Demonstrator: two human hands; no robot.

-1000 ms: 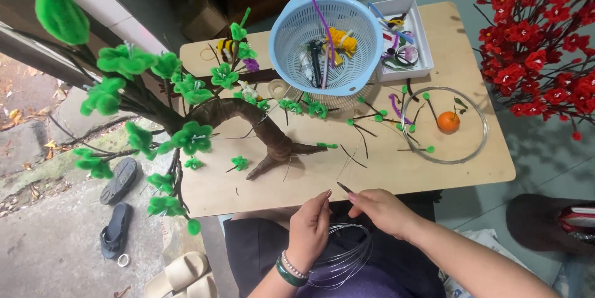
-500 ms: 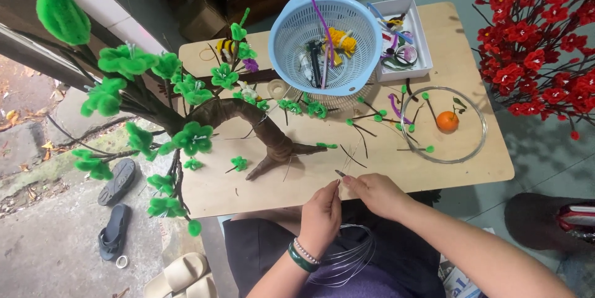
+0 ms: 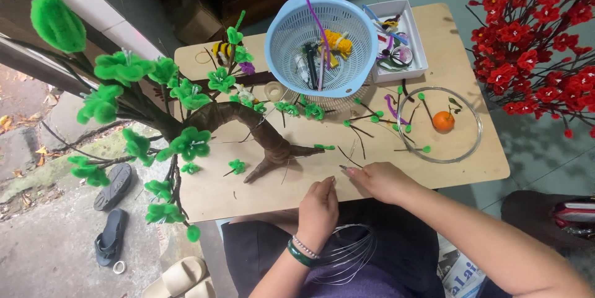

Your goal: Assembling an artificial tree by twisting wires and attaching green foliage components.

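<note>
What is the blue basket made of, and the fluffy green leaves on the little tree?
The blue basket looks like moulded plastic: smooth, evenly coloured, with a regular grid of small holes. The green leaves seem to be fuzzy pipe cleaner bent into petal shapes; their edges look bristly. The trunk appears wrapped in brown tape or paper, though that is hard to tell.

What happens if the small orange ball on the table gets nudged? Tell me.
The orange ball looks round and smooth, so it would likely roll easily. The wire ring around it would probably stop it. It seems small and probably light.
</note>
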